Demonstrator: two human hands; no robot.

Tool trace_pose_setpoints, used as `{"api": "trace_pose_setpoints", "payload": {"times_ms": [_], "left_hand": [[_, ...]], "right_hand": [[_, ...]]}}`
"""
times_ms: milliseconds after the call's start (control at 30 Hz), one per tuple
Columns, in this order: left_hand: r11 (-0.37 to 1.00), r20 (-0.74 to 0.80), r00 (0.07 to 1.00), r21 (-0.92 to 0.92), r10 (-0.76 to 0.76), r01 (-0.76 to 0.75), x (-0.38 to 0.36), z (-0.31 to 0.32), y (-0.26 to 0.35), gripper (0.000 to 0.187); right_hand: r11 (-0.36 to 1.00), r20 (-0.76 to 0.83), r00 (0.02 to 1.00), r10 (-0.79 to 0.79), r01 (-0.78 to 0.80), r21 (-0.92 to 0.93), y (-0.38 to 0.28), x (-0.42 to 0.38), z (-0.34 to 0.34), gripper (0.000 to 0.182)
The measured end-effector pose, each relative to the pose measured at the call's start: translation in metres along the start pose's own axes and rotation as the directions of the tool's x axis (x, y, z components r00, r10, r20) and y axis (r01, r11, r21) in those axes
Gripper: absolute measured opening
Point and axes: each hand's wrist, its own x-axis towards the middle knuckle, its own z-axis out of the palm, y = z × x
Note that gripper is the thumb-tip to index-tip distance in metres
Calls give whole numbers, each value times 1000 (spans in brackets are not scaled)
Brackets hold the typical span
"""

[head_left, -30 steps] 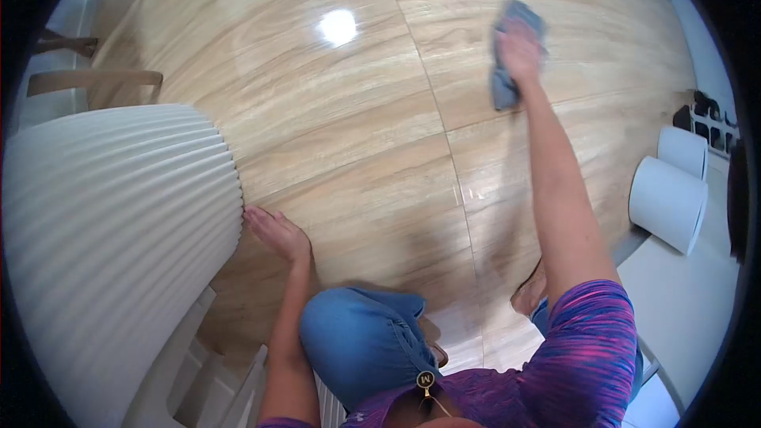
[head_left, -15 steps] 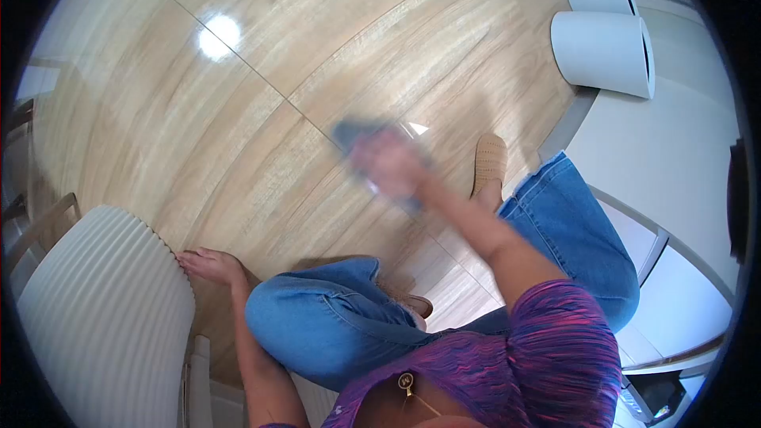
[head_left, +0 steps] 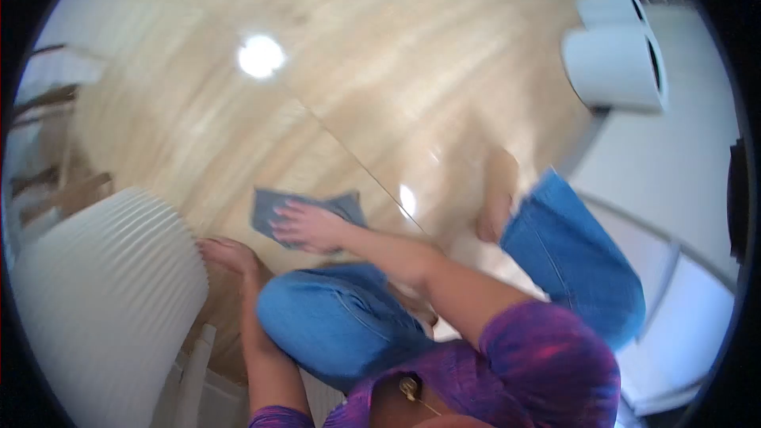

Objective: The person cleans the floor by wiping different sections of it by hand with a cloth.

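My right hand [head_left: 311, 226] lies flat on a grey cloth [head_left: 269, 210], fingers spread, pressing it against the wood-look floor [head_left: 396, 103]. Corners of the cloth stick out past the fingertips and beyond the back of the hand; its middle is covered. At the left, my left hand [head_left: 228, 255] is open, with its fingers stretched out against the edge of a white ribbed seat or backrest [head_left: 111, 293]. My bent knee in blue jeans [head_left: 325, 317] is between my two forearms.
Two white rounded objects [head_left: 610, 67] stand at the upper right beside a white cabinet [head_left: 666, 150]. Chair parts [head_left: 47, 103] show along the left edge. My other jeans leg [head_left: 575, 257] and bare-looking foot [head_left: 495, 214], blurred, are to the right.
My right hand has swept the cloth across the floor, leftward and back toward my knee. My left hand stays at the ribbed seat. The whole view has shifted slightly and blurred.
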Motion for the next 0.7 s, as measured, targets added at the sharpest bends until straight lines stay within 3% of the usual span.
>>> {"api": "trace_pose_setpoints", "payload": {"times_ms": [33, 67, 100, 133, 167, 200, 233, 267, 300, 367, 400, 433, 467, 500, 533, 567, 600, 633, 700], "left_hand": [[997, 26, 997, 35, -74, 73, 1, 1, -5, 54], [805, 105, 993, 585, 44, -98, 1, 17, -24, 53], [982, 70, 988, 136, -138, 127, 2, 9, -15, 52], [883, 31, 949, -356, -315, 305, 2, 2, -6, 51], [989, -115, 990, -134, -86, 71, -4, 10, -9, 53], [999, -95, 995, -7, -44, 44, -8, 13, -12, 55], [994, -51, 999, 110, 3, 3, -7, 12, -14, 57], [995, 6, 1000, 99, -5, 4, -3, 6, -17, 59], [997, 64, 998, 82, -18, 13, -2, 1, -15, 61], [999, 177, 983, 29, -40, 35, 7, -3, -16, 69], [996, 212, 975, 64, -68, 56, 13, -10, -11, 71], [993, 256, 962, 97, -96, 73, 20, -21, 0, 73], [988, 305, 945, 131, -119, 82, 28, -33, 13, 75], [986, 325, 931, 91, -164, 142, 39, -44, 28, 78], [979, 370, 907, 56, -203, 196, 49, -50, 39, 80], [986, 234, 969, 124, 83, -115, 59, -10, 7, 81], [1000, 365, 931, -3, 28, -29, 56, -76, 86, 81], [979, 256, 946, -105, 199, -177, 68, -13, 42, 82], [923, 310, 871, -170, 381, -344, 73, -58, 92, 83]], "right_hand": [[983, -93, 987, -133, 143, 112, 5, -7, 21, 60], [998, -79, 996, -35, 39, 48, 12, -24, 0, 53], [996, -189, 981, 28, -11, 88, 36, -43, -1, 52], [978, -153, 966, 209, -206, 34, 52, -70, -37, 48], [872, -249, 874, 417, -462, -163, 77, -105, -45, 47], [729, -397, 785, 476, -604, -321, 111, -145, -54, 53], [578, -422, 630, 652, -773, -262, 144, -175, -74, 55], [622, -628, 530, 570, -778, -92, 173, -196, -99, 53], [522, -724, 365, 585, -853, -7, 211, -210, -113, 49], [361, -538, 322, 779, -932, -35, 265, -212, -179, 39], [355, -375, 397, 838, -918, -179, 271, -195, -225, 31], [478, -220, 524, 823, -847, -231, 294, -183, -257, 27], [530, -79, 582, 809, -781, -330, 286, -157, -292, 24], [627, -91, 662, 744, -739, -248, 247, -128, -321, 21], [793, 12, 807, 590, -577, -193, 250, -113, -332, 20], [776, 67, 788, 611, -582, -243, 236, -98, -337, 22], [795, 67, 792, 607, -604, -62, 228, -92, -328, 26], [733, 119, 726, 677, -680, -22, 198, -77, -325, 19], [797, 74, 808, 584, -589, 132, 159, -59, -290, 20]]}}
